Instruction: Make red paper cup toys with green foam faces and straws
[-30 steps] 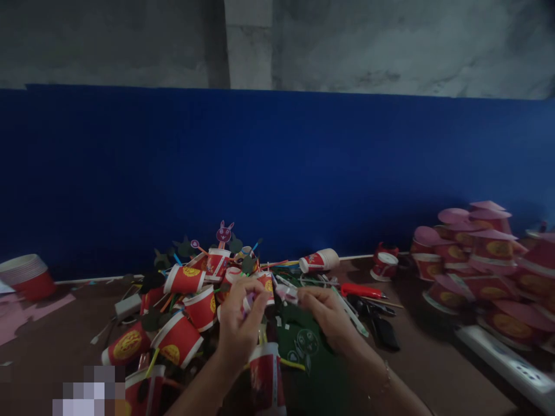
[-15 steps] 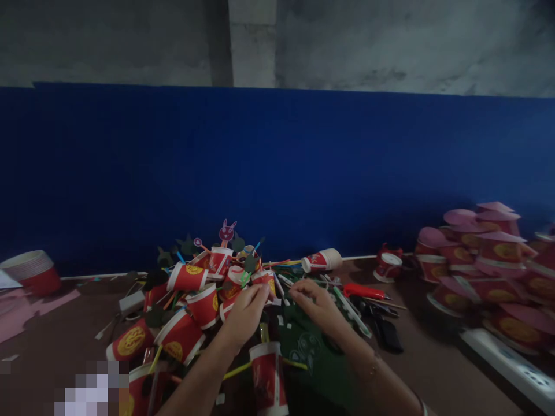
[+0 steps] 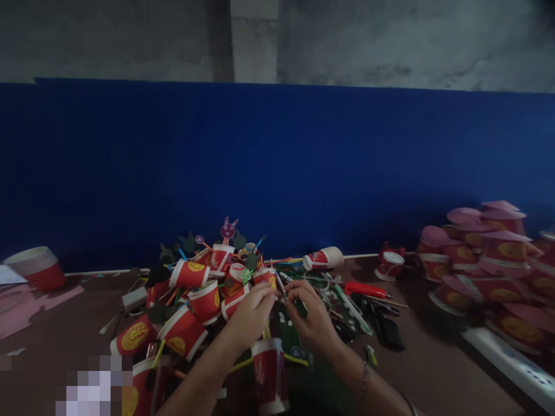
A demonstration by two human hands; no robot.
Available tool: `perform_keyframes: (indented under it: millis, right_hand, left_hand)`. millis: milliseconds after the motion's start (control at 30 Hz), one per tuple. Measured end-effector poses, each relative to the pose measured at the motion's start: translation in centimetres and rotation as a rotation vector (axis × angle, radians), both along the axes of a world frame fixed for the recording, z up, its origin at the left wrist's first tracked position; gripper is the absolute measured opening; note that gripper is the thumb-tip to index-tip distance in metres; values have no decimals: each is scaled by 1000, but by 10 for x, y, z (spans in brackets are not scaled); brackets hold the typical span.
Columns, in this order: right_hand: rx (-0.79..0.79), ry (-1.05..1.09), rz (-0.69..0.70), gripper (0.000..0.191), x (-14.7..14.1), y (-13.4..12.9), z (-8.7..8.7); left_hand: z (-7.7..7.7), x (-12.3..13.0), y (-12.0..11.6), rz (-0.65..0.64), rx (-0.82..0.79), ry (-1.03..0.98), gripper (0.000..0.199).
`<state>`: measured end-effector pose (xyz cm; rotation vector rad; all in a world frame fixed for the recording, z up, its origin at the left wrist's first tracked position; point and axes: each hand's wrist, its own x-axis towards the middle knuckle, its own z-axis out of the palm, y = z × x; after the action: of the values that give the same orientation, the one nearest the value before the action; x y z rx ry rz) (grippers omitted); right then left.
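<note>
My left hand (image 3: 254,312) is closed, its fingertips pinched together. Facing it, my right hand (image 3: 311,316) is also closed, thumb against fingers. The fingertips of both almost meet; whatever is between them is too small and dim to make out. Below them a red paper cup (image 3: 269,372) stands upright, with yellow strips sticking out at its sides and top. Dark green sheet material (image 3: 314,370) lies under my right forearm. Left of my hands is a heap of red cups, among them a tilted cup (image 3: 204,303) and one bearing a pink rabbit figure (image 3: 228,230).
Stacked cups (image 3: 34,267) and pink paper (image 3: 21,306) are at far left. A red-handled tool (image 3: 366,289), a black object (image 3: 389,332) and a white power strip (image 3: 511,367) lie at right. Red cups with pink tops (image 3: 505,248) are piled beyond. A blue panel (image 3: 277,173) rises behind the table.
My right hand has moved left toward my left hand, and the fingertips have come together. A small yellow-and-white piece now shows beside my right wrist. The view has shifted slightly.
</note>
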<state>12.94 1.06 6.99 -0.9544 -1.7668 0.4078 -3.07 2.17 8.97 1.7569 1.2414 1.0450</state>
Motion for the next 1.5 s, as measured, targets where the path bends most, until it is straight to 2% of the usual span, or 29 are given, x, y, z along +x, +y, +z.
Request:
perform_keyframes:
  millis: [100, 233, 300, 467, 667, 867, 1233, 1500]
  right_hand:
    - [5, -45, -5, 6, -4, -1, -6]
    - [-298, -60, 102, 10, -5, 7, -21]
    - [-448, -50, 167, 11, -5, 13, -33]
    - [-699, 68, 246, 11, -7, 24, -59]
    - [-845, 158, 318, 10, -8, 23, -61]
    - [-883, 190, 314, 8, -9, 22, -58]
    - [-942, 257, 318, 9, -10, 18, -53]
    - [-929, 261, 303, 9, -11, 17, -49]
  left_hand:
    - [-7, -10, 4, 62, -18, 146, 52]
    - [-10, -17, 4, 9, -108, 408, 60]
    - [-10, -16, 1, -26, -134, 461, 62]
    - [-13, -11, 2, -87, -220, 394, 58]
    - [-26, -11, 8, -117, -236, 319, 53]
    - [-31, -11, 9, -116, -237, 240, 51]
    - [-27, -11, 10, -227, -364, 277, 57]
    - [-39, -13, 15, -244, -303, 264, 64]
